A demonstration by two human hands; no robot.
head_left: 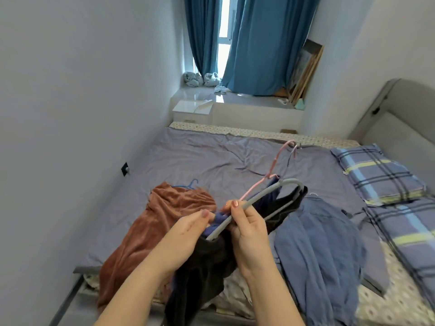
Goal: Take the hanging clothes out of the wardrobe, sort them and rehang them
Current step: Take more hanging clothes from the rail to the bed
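Grey hanger pinched in R hand, L hand gripping dark clothes.

We have a single view, from a wide-angle camera worn on the head. We stand at the long side of the bed, its headboard to our right, and face across it toward the blue curtains at the far end of the room. The camera tilts forward and down. Nearest the lens, low in the middle, sit the left hand and right hand with the grey hanger and dark clothes they hold. The wall fills our left side.
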